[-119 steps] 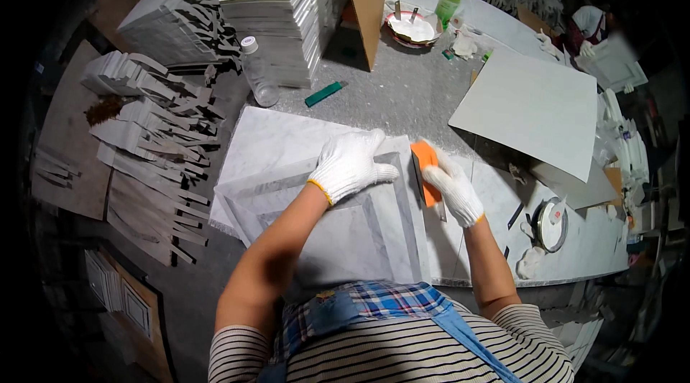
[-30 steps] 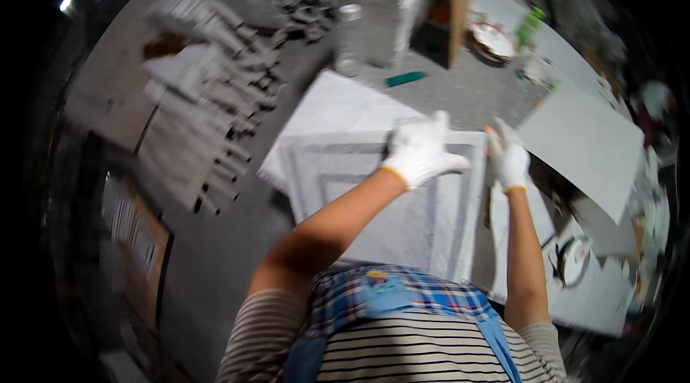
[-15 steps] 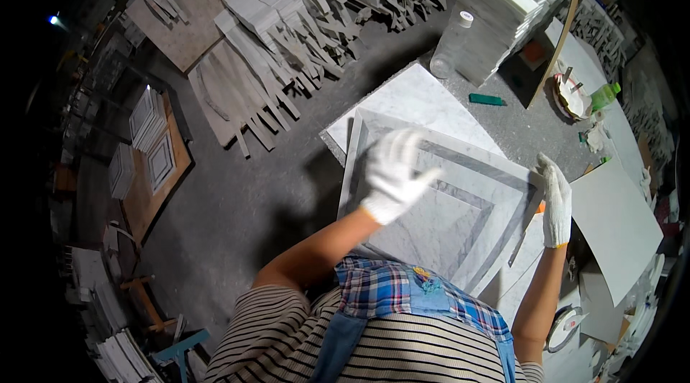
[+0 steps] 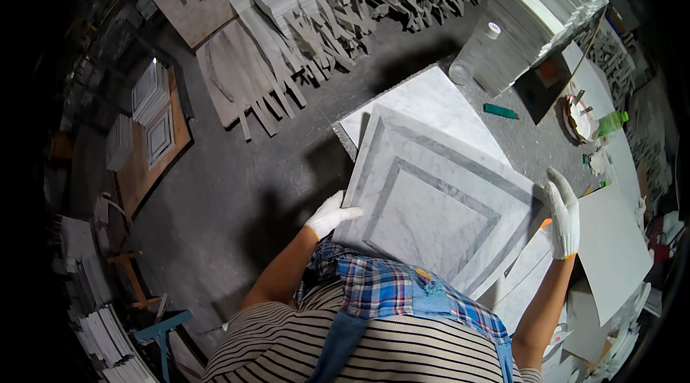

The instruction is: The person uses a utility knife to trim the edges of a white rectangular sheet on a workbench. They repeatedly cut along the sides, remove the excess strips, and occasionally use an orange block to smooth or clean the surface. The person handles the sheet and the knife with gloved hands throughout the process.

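Observation:
A square marble tile [image 4: 431,214], white with grey inlaid frames, lies tilted in front of me, its near edge against my apron. My left hand [image 4: 333,215], in a white knit glove, grips the tile's left edge with the thumb on top; its other fingers are partly hidden below. At the right corner, my gloved right hand [image 4: 564,214] stands upright beside the edge, fingers stretched out and not wrapped round it. Under the tile's far side lies a plain white marble slab [image 4: 431,106] on the grey worktop.
On the worktop are a green cutter [image 4: 500,111], a clear bottle [image 4: 474,52] and a stack of white tiles [image 4: 535,20]. A grey-white board [image 4: 614,246] lies right of my hand. Stone strips [image 4: 287,60] lie beyond at left. Framed tiles [image 4: 159,142] rest on a wooden board.
My left hand has moved from over the tile's face down to its left edge and taken hold there. The right hand stays by the right corner, its fingers slightly further from the edge.

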Motion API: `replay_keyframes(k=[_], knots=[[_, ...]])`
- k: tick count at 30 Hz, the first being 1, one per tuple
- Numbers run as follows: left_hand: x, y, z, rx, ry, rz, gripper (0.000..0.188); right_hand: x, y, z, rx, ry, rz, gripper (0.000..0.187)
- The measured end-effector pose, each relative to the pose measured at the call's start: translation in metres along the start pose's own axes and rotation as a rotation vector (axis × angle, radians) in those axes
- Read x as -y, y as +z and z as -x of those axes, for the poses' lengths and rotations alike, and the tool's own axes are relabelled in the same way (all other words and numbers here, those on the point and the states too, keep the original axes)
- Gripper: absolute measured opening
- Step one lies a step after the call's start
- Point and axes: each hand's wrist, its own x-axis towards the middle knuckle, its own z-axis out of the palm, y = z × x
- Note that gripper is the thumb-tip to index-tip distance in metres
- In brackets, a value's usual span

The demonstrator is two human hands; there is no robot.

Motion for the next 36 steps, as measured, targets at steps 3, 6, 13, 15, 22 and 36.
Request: replay_keyframes(k=[3,6,13,15,22,36], knots=[[0.009,-0.012,-0.019,0.123,-0.012,0.147,0.051,0.001,0.005,0.010,-0.099,0.016,-0.036,0.053],[0.021,-0.016,-0.036,0.170,0.014,0.240,0.041,-0.021,0.010,0.025,-0.070,0.126,-0.169,0.054],[-0.010,-0.002,-0.021,0.130,-0.015,0.408,0.037,-0.044,0.045,0.059,-0.264,0.090,-0.133,0.039],[-0.007,-0.001,-0.023,0.098,0.007,0.390,0.038,-0.032,0.052,0.060,-0.344,0.054,-0.116,0.041],[-0.071,0.013,-0.003,0.155,0.108,0.355,0.038,-0.010,0.028,0.092,-0.418,0.087,-0.073,0.041],[-0.261,0.005,-0.038,0.212,0.335,-0.259,0.043,-0.020,0.084,0.207,-0.838,0.433,-0.590,0.043]])
